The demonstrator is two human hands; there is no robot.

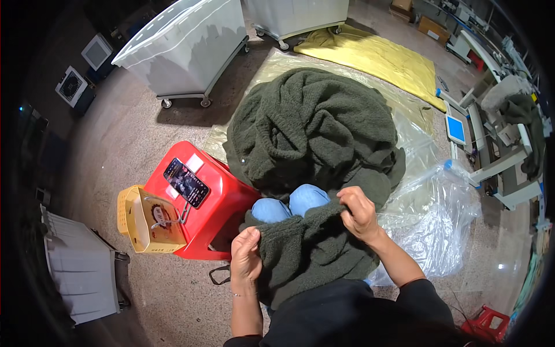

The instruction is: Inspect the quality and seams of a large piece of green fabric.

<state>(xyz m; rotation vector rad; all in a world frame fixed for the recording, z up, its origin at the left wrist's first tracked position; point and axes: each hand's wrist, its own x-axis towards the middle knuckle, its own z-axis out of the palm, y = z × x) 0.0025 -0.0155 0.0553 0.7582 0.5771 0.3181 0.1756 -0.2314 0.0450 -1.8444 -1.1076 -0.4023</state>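
A dark green knitted fabric (324, 254) lies across my lap, over knees in light blue trousers (309, 198). My left hand (246, 254) pinches one end of its upper edge between thumb and fingers. At the other end, my right hand (359, 214) grips the same edge, its fingers curled. Between the hands the edge hangs in loose folds. Just beyond my knees rises a large heap of matching dark green knit (312, 124), resting on plastic sheeting.
On my left stands a red stool (226, 185) bearing a phone (186, 182), small snips (185, 212) and a yellow carton-like bag (151, 225). Wheeled grey bins (185, 58) stand beyond. Clear plastic (430, 231) and yellow cloth (370, 58) cover floor. A machine frame (503, 168) is at right.
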